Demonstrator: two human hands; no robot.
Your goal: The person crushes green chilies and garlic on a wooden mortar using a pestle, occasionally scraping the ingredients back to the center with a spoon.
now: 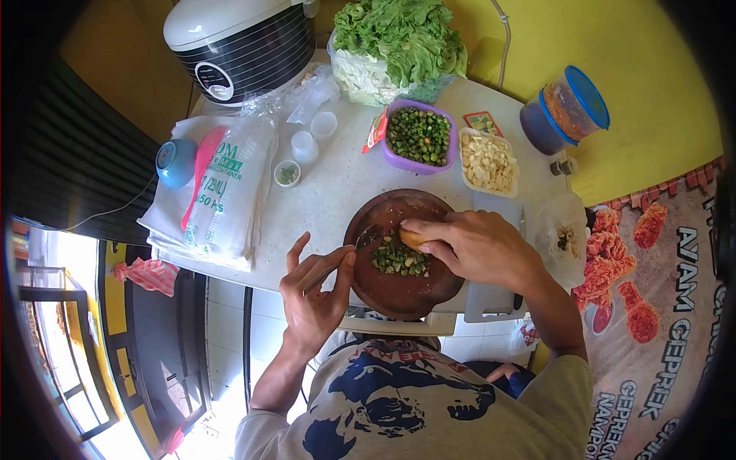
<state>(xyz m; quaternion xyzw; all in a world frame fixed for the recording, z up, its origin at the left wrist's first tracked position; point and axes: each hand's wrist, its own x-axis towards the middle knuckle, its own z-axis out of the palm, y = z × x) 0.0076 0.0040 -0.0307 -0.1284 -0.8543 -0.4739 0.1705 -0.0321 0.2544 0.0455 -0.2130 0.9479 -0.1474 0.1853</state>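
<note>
A brown stone mortar [406, 299] stands at the table's front edge, with chopped green chillies [400, 259] and pale bits heaped in its middle. My right hand [479, 244] is closed around a light wooden pestle [414, 236], whose end rests beside the chillies. At the mortar's left rim, my left hand [316, 295] pinches what looks like a metal spoon [368, 239]; its bowl is inside the mortar, and part of the handle is hidden by the fingers.
Behind the mortar are a purple tub [418, 165] of cut green chillies and a container [489, 184] of peeled garlic. A grey board [491, 299] lies right. Around them are a rice cooker [241, 54], lettuce [399, 38], plastic packs [222, 192], small cups [304, 146] and blue-lidded tubs [563, 111].
</note>
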